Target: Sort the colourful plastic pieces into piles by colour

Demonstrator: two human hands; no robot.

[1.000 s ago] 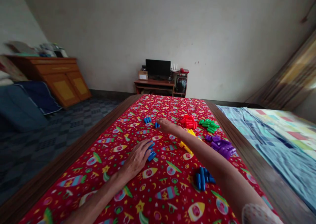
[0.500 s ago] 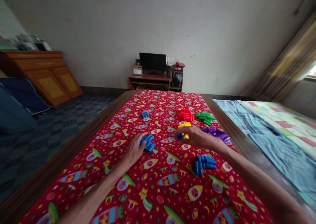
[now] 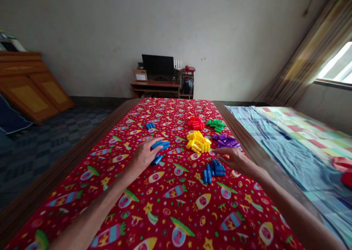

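My left hand is closed around a few small blue plastic pieces, short and tube-like, raised a little above the cloth. Just below its fingers lie more loose blue pieces. Over the right side, my right hand hovers with its fingers stretched and apart, its tips by the top of a blue pile. Beyond that hand is a purple pile, and to its left a yellow pile.
A red pile and a green pile lie farther back. A small row of blue pieces sits at the far left. The red patterned cloth covers a dark wooden table. A bed stands at the right.
My right hand has moved from the yellow pile to the blue pile and let go of a blue piece there. My left hand has lifted some blue pieces. The view has turned right.
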